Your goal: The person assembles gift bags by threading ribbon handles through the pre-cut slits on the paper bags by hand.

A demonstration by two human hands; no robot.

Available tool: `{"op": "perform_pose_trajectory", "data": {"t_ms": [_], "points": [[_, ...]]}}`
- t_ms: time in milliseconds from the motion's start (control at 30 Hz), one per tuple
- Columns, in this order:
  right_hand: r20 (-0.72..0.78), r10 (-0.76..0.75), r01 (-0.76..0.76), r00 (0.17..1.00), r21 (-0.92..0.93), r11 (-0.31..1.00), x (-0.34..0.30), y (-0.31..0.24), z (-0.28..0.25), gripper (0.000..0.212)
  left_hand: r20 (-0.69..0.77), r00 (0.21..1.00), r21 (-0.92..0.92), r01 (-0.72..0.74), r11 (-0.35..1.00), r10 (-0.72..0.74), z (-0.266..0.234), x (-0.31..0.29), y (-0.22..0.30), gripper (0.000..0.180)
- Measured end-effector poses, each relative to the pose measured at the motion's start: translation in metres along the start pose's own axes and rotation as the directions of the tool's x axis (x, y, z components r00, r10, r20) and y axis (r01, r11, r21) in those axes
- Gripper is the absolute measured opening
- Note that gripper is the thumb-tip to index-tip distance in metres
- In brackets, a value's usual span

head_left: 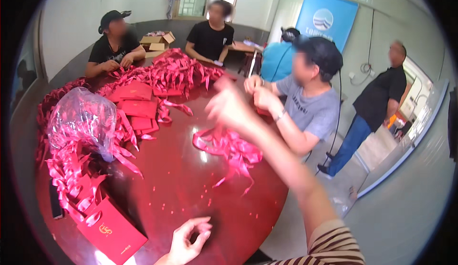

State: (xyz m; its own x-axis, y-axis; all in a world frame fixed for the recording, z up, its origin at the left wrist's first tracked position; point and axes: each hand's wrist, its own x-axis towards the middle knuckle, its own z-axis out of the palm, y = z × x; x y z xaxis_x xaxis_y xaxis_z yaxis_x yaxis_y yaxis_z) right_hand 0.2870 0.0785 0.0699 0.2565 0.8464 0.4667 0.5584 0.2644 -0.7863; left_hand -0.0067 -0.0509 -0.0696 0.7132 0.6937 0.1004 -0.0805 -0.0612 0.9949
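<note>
My left hand (188, 241) is low over the near edge of the table, its fingers loosely curled with a gap to the thumb and nothing between them. Reaching out across the table, my right hand (230, 107) is smeared by motion; whether its fingers hold anything cannot be made out. Below that hand lies a loose tangle of pink-red ribbons (229, 150). To the left of my left hand, a red paper gift bag (114, 229) with a ribbon handle lies at the end of a row of ribbon-handled bags.
A clear plastic bag (83, 119) rests on ribbons at the left. Beyond it are stacked red bags (138, 105) and a large ribbon heap (176, 72). Several people sit around the red table (176, 169); a person in grey (310, 103) works close to my right arm.
</note>
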Motion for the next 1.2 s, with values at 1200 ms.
{"op": "perform_pose_trajectory", "data": {"t_ms": [1200], "points": [[0.207, -0.198, 0.281, 0.958, -0.545, 0.79, 0.097, 0.094, 0.157, 0.063, 0.157, 0.983, -0.182, 0.124, 0.976, -0.096, 0.013, 0.018, -0.011, 0.02]]}}
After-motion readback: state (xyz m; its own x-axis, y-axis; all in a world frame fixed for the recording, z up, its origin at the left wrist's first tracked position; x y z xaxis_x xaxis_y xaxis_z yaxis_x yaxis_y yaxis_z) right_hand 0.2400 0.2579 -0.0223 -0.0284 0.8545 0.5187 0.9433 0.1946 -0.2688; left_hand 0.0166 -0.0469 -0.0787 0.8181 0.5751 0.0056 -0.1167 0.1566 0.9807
